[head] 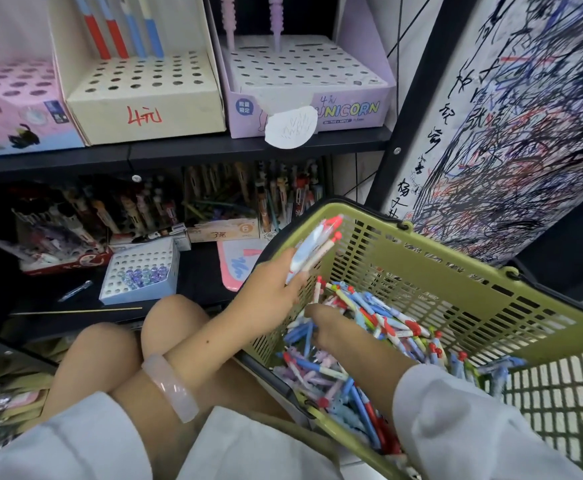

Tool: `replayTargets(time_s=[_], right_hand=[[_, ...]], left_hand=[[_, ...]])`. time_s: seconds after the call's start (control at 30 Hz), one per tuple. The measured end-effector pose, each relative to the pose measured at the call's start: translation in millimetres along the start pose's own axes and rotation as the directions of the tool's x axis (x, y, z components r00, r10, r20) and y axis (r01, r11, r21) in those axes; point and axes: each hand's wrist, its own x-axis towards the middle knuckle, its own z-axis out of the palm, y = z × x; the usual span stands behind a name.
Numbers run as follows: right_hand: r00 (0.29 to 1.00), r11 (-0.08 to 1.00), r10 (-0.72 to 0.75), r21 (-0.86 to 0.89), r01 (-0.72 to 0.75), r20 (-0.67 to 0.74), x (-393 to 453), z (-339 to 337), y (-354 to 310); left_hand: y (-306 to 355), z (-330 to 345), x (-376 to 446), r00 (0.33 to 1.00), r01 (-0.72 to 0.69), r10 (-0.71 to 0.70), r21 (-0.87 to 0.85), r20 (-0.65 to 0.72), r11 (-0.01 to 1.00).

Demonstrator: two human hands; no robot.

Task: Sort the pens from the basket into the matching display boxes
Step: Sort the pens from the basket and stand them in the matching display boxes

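Pens gathered for sorting, more being picked.

Olive plastic basket (439, 282) leans on my lap at four o'clock, loose pens (369, 327) reachable; cream display box (144, 109) waits at eleven. Left hand (269, 285) clamps red-capped white pens (312, 251); right hand (328, 323) digs, grip hidden.

- The left hand (276, 282) is gripping a bundle of red-capped white pens (314, 249) over the green basket (432, 271)
- The right hand (321, 323) is reaching down into the loose pens (380, 323); its fingers are hidden
- Cream display box (144, 105) and purple unicorn box (317, 98) are standing side by side on the shelf (179, 150) above
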Motion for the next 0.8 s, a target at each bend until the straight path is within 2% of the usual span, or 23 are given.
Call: replayTargets(time_s=[0.1,0.17,0.27,0.37,0.43,0.5,0.57,0.63,0.7,0.8], right_hand=[[0.998,0.998,-0.023,-0.065,0.018,-0.066,9.7,5.7,0.7],[0.996,0.994,-0.082,-0.071,0.079,-0.041,14.5,4.1,8.3],[0.993,0.992,-0.116,-0.045,0.117,0.028,23.6,-0.3,12.5],[0.990,0.993,-0.077,-0.084,0.087,0.117,23.0,-4.5,3.4],[0.993,0.996,-0.083,-0.021,0.085,0.085,16.7,-5.1,2.1],[0.995,0.997,-0.072,0.040,0.069,0.076,9.7,-5.7,1.4],[0.997,0.987,-0.014,0.161,0.002,0.076,-2.1,-10.5,2.2],[0.995,0.957,-0.042,0.289,0.015,0.089,-23.4,-20.1,1.2],[0.984,0.953,-0.155,0.276,0.127,0.084,-48.4,-29.0,-2.2],[0.905,0.913,-0.400,0.141,0.382,0.142,-85.5,-34.5,-7.4]], left_hand=[[-1.3,-4.2,-4.3,0.992,-0.081,0.074,-0.069,-0.102,0.994],[-1.0,-4.9,-3.8,0.988,-0.086,0.068,-0.133,-0.138,0.987],[-2.1,-5.0,-2.7,0.989,-0.087,0.066,-0.153,-0.133,0.984],[-2.7,-3.9,-2.2,0.993,-0.088,0.073,-0.157,-0.098,0.984],[-2.2,-2.3,-1.3,0.994,-0.084,0.071,-0.190,-0.078,0.978],[-0.5,-0.4,-0.2,0.999,-0.037,0.027,-0.280,-0.039,0.959],[0.3,3.2,0.1,0.997,0.080,-0.083,-0.389,0.010,0.918],[-0.6,9.2,0.0,0.979,0.199,-0.199,-0.449,0.047,0.871],[-0.2,15.5,-2.0,0.958,0.279,-0.278,-0.475,0.076,0.834],[5.9,22.9,-6.9,0.938,0.336,-0.320,-0.584,0.135,0.739]])
